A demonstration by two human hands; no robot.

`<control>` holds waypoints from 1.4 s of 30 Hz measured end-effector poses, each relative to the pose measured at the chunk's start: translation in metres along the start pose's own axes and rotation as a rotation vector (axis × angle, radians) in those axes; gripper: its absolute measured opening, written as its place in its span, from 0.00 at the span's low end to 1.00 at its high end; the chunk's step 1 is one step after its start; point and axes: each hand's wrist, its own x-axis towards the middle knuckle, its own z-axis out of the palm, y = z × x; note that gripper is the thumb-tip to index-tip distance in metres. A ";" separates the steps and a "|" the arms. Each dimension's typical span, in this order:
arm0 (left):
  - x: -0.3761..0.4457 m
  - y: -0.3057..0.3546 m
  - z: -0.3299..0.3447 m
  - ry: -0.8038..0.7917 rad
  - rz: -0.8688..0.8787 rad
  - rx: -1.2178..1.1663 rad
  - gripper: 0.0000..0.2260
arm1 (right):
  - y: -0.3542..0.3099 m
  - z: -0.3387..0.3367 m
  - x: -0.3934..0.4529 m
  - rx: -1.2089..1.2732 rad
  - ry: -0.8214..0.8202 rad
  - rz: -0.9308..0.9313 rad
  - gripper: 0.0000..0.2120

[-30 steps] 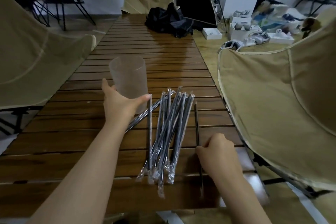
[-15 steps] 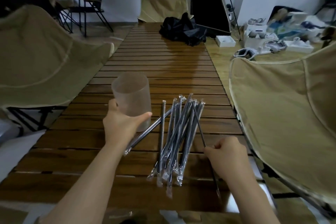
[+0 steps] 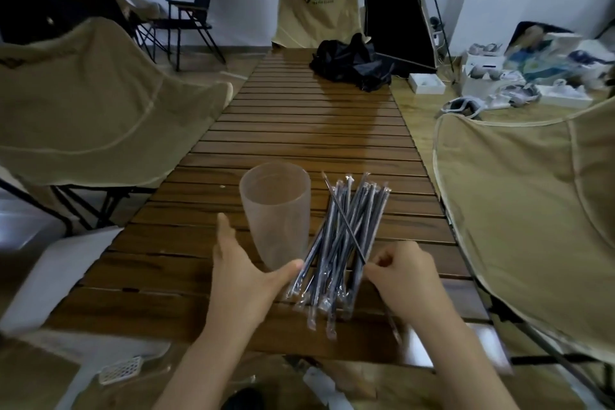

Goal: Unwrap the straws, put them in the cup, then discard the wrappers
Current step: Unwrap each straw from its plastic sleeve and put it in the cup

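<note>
Head view: frosted cup (image 3: 275, 216) stands at frame centre on the slatted desk (image 3: 299, 130), left hand (image 3: 244, 271) curled round its base. Wrapped straws (image 3: 339, 243) lie piled just right of the cup. Right hand (image 3: 404, 273), lower right, pinches one bare straw (image 3: 344, 221) slanting over the pile.

A frosted, translucent cup (image 3: 275, 216) stands upright on the table, empty. Just right of it lies a loose pile of dark wrapped straws (image 3: 339, 243) in clear sleeves. One bare thin straw (image 3: 344, 220) slants above the pile.
</note>
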 end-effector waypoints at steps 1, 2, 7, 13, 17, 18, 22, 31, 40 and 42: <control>-0.008 0.006 -0.002 0.064 -0.014 -0.021 0.53 | 0.000 -0.002 0.001 -0.005 0.001 -0.007 0.10; -0.017 0.014 -0.002 0.144 -0.007 -0.048 0.48 | 0.001 -0.005 0.001 -0.016 0.014 -0.020 0.09; -0.052 0.044 0.007 0.322 0.583 -0.025 0.20 | -0.004 -0.015 -0.004 0.080 0.144 -0.240 0.10; -0.037 0.041 0.017 0.049 1.059 0.306 0.19 | -0.008 -0.036 -0.014 0.028 0.172 -0.522 0.16; -0.025 0.036 0.029 -0.065 1.116 0.462 0.23 | 0.002 -0.041 -0.015 -0.055 0.140 -0.552 0.15; -0.024 0.034 0.032 -0.088 1.112 0.483 0.24 | 0.004 -0.042 -0.014 -0.075 0.143 -0.553 0.13; -0.025 0.037 0.034 -0.082 1.106 0.467 0.22 | 0.010 -0.049 -0.014 -0.076 0.201 -0.595 0.15; -0.040 0.052 0.034 0.045 1.171 0.365 0.18 | 0.008 -0.065 -0.023 0.036 0.529 -0.725 0.08; -0.053 0.042 0.026 -0.048 0.982 0.363 0.12 | 0.009 -0.045 -0.025 0.004 0.101 -0.724 0.11; -0.050 0.036 0.024 -0.070 0.931 0.359 0.08 | 0.008 -0.038 -0.025 0.003 0.057 -0.718 0.11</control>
